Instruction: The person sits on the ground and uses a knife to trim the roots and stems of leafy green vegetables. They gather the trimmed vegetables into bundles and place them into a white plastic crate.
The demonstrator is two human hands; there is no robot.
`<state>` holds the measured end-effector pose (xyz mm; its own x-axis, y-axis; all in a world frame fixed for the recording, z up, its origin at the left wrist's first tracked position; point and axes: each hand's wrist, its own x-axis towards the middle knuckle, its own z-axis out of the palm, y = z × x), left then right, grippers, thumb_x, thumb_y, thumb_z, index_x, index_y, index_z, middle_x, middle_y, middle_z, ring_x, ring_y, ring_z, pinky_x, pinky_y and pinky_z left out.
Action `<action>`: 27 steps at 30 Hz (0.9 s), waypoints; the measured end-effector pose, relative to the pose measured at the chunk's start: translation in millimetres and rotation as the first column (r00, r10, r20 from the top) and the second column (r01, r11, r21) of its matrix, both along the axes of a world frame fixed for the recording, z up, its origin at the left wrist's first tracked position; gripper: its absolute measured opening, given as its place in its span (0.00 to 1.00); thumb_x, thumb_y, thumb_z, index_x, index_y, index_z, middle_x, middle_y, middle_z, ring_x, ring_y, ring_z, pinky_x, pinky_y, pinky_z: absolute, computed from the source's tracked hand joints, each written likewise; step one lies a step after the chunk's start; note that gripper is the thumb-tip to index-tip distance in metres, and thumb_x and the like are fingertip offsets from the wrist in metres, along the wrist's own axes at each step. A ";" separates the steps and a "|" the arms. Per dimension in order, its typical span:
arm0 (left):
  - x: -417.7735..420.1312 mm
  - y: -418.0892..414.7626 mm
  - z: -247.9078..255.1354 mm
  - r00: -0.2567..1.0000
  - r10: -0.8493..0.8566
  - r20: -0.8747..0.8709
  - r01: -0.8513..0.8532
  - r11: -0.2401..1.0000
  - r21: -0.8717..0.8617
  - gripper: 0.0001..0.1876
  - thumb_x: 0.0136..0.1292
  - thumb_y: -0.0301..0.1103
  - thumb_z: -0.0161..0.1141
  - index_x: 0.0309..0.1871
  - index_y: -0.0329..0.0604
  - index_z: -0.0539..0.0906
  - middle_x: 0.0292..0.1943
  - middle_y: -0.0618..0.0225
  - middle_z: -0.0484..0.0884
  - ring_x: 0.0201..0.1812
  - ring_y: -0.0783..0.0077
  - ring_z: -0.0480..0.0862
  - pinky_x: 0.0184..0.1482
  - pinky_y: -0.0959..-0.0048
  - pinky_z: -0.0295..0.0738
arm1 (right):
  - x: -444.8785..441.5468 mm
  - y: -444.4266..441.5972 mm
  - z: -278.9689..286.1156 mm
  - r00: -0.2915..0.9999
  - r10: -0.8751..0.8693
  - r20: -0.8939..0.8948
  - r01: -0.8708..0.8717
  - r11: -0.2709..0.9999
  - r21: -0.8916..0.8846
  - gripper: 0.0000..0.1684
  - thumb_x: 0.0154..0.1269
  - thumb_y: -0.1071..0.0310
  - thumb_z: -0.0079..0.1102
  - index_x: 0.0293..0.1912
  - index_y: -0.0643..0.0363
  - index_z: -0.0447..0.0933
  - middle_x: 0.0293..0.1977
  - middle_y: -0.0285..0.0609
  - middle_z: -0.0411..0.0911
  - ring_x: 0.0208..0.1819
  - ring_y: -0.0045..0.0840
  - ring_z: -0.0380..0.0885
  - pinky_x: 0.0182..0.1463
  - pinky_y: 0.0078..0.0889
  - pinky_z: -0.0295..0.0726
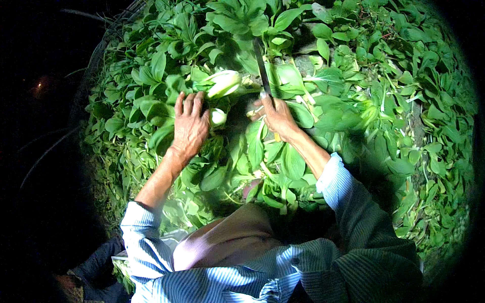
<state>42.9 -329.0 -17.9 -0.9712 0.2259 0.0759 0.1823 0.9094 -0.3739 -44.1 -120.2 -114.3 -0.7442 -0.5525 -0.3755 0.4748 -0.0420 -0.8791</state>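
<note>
My right hand (278, 117) is closed around the handle of a long, dark-bladed knife (261, 66). Its blade points away from me, over the leaves, and a bit of yellow shows below the fist. To the left, my left hand (191, 125) curves palm-down over a green leafy head with a pale base (218, 117), likely bok choy. That base sticks out on the hand's right side, while leaves spread on its left; the thumb is mostly hidden. Just beyond the fingers lies another pale-stemmed head (225, 83), somewhat blurred.
Loose green leaves (293, 163) and cut stems cover the ground between my arms. Leafy heads are heaped at the left (151, 72), and more leaves (428, 151) spread to the right. My bent knee (231, 235) is close below. A dark shoe or boot (100, 272) appears at lower left.
</note>
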 end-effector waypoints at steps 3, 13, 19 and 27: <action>14.5 28.7 6.1 0.991 -0.100 -0.087 0.103 0.994 0.025 0.11 0.53 0.32 0.55 0.38 0.40 0.81 0.55 0.56 0.71 0.57 0.57 0.69 0.68 0.49 0.49 | -2.2 0.6 43.0 0.958 0.058 0.281 0.045 0.937 -0.347 0.35 0.61 0.38 0.53 0.49 0.62 0.68 0.22 0.35 0.73 0.12 0.07 0.54 0.12 0.12 0.51; 41.2 91.5 43.9 0.950 -0.280 0.139 0.187 0.864 0.468 0.17 0.46 0.29 0.62 0.39 0.29 0.76 0.62 0.45 0.63 0.65 0.42 0.60 0.66 0.50 0.58 | -32.1 49.9 57.6 0.993 -0.044 -0.113 -0.002 0.926 -0.378 0.33 0.56 0.67 0.62 0.60 0.55 0.62 0.29 0.25 0.66 0.22 0.06 0.58 0.21 0.11 0.55; 25.0 93.5 70.9 0.957 -0.240 0.164 0.085 0.770 0.632 0.22 0.36 0.30 0.71 0.36 0.32 0.74 0.62 0.42 0.62 0.66 0.43 0.59 0.67 0.51 0.56 | -41.6 71.3 69.9 0.937 0.054 -0.345 -0.154 0.951 -0.269 0.41 0.52 0.64 0.66 0.63 0.61 0.60 0.53 0.39 0.70 0.53 0.22 0.68 0.59 0.25 0.64; -20.9 82.9 61.3 0.952 -0.303 -0.034 0.237 0.667 0.706 0.22 0.41 0.26 0.67 0.39 0.35 0.68 0.61 0.41 0.63 0.65 0.43 0.61 0.69 0.47 0.48 | -33.1 68.9 93.2 0.934 0.225 -0.279 -0.305 0.908 -0.288 0.40 0.53 0.62 0.66 0.62 0.60 0.60 0.45 0.36 0.71 0.39 0.16 0.70 0.43 0.20 0.70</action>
<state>22.0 -246.1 43.4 -0.8858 0.3933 0.2461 0.4611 0.8058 0.3716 -77.2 -51.2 -21.1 -0.5973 -0.8017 0.0225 0.2903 -0.2423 -0.9257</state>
